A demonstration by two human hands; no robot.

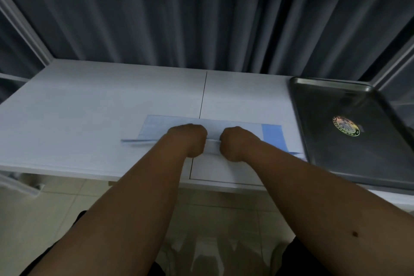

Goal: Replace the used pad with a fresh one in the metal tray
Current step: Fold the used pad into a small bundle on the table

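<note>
Both bare forearms reach forward side by side over the near edge of the tabletop [89, 101]. The left hand [190, 140] and the right hand [235, 143] sit close together, knuckles up, fingers curled under, each gripping the near edge of the pad [161, 125].

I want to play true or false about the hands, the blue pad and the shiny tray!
1. Both hands, left hand and right hand, grip the folded light-blue pad. True.
2. The blue pad lies inside the rectangular metal tray. False: it lies on the white table, left of the tray.
3. The tray carries a round shiny sticker. True.
4. A bright red curtain hangs behind the table. False: the curtain is dark grey.
</note>
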